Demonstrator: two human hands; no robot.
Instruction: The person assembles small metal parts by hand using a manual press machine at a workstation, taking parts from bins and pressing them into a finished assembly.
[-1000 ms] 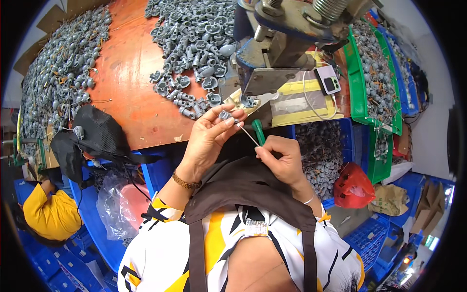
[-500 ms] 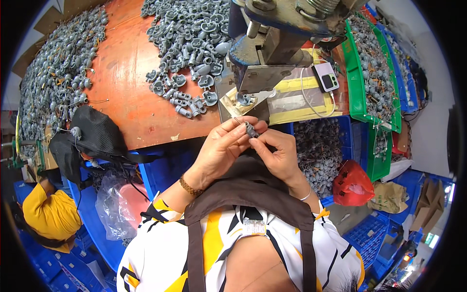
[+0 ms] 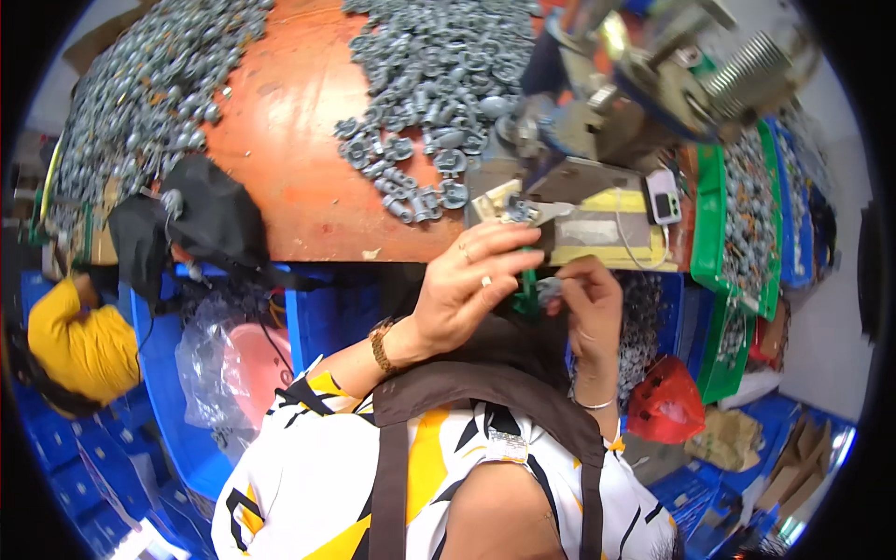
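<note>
My left hand (image 3: 467, 285) is at the table's front edge, with its fingers stretched out and nothing seen in them. Just beyond its fingertips, a small grey plastic part (image 3: 519, 208) sits on the cream-coloured fixture (image 3: 487, 203) of a bench press (image 3: 607, 112). Whether the fingertips touch that part I cannot tell. To the right, below the table edge, my right hand (image 3: 594, 303) pinches another grey plastic part (image 3: 551, 292) between thumb and fingers. A green piece (image 3: 528, 287) shows between the two hands.
Loose grey parts (image 3: 429, 75) are heaped behind the fixture, with wired grey pieces (image 3: 149, 84) piled far left. A black bag (image 3: 210, 215) lies on the table's left corner. Green trays (image 3: 714, 210) and a white device (image 3: 664, 197) stand right. A person in yellow (image 3: 84, 331) is at left.
My hands, together on a grey part before, have come apart. The left has opened toward the fixture; the right has moved rightward holding a grey part. The whole view has shifted.
</note>
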